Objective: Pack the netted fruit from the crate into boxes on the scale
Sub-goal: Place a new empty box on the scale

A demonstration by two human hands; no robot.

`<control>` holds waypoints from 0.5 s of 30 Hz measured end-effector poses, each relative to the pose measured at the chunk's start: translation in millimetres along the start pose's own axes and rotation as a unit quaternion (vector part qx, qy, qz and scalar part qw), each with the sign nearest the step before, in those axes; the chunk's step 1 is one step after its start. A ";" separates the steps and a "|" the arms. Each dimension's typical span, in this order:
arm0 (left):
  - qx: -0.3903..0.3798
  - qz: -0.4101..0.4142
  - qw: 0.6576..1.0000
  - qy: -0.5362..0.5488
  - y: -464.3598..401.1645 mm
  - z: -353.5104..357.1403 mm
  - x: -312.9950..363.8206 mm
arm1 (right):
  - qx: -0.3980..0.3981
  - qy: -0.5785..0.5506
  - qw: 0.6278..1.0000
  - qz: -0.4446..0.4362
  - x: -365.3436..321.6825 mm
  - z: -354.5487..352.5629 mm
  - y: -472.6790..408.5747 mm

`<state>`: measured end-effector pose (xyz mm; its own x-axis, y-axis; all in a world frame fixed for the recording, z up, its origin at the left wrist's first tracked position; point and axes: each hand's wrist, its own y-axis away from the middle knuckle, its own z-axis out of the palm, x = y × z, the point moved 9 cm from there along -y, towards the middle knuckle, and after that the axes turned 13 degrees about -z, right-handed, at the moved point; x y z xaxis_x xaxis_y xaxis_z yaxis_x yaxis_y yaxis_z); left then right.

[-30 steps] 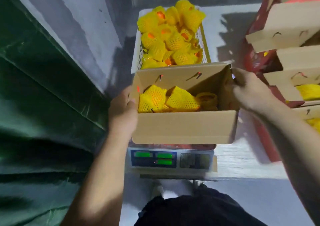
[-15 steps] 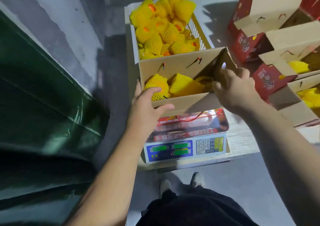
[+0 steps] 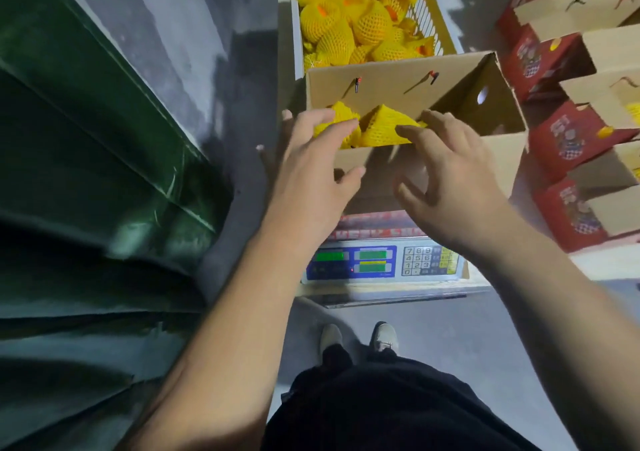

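Both hands over the near wall of the open brown cardboard box (image 3: 408, 104) standing on the grey electronic scale with blue keypad panel (image 3: 384, 263). Left hand (image 3: 311, 173) spread, fingers (image 3: 341, 128) straight and relaxed, tips resting over a yellow foam-netted fruit (image 3: 341, 118) just inside the near wall; gripping nothing. Right hand (image 3: 453, 180) loosely curled, fingertips just above the second netted fruit (image 3: 384, 126), thumb low against the outer face of the near wall; no pinch visible, nothing held.

Handling, by judgement: fruit probably firm and moderately heavy under a soft, springy foam net. Net grippy rather than slippery, but loose at the ends, so likely to stretch or slip off if pulled by a corner. Best taken round the belly of the fruit, fingers wrapped wide, not by the mesh tail. Bruising possible if dropped or squeezed hard. Box itself light, stiff on the walls, floppy at the flaps; best lifted by both side walls.

Containers: box beneath the fingers holding at least two netted fruits at its left half, right half bare as far as visible, so filling far from done. Beyond the fingers, touching the box's far wall, a white slatted plastic crate (image 3: 427, 10) heaped with many more yellow netted fruits, orange skin showing through some. To the right of the right fingers, well apart, a row of red printed cardboard boxes (image 3: 554, 139) with flaps raised, yellow glimpsed inside some.
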<state>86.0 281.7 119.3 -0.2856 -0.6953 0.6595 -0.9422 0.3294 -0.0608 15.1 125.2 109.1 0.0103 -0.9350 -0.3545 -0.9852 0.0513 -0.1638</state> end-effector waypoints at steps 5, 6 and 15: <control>0.000 0.011 0.999 0.049 12.8 -8.0 -7.1 | 0.032 -0.058 0.996 -0.052 -23.5 2.5 3.8; -0.013 0.003 0.999 0.048 14.9 -7.1 -12.6 | 0.034 -0.075 0.995 -0.064 -29.1 4.2 4.8; -0.035 -0.059 0.996 0.060 37.3 -12.8 -53.5 | -0.049 -0.131 0.987 -0.084 -52.2 30.7 12.1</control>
<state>68.3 339.3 91.4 -0.1467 -0.6521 0.7438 -0.9525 0.2959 0.0715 7.9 185.4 97.4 0.2050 -0.8045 -0.5575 -0.9777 -0.1424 -0.1540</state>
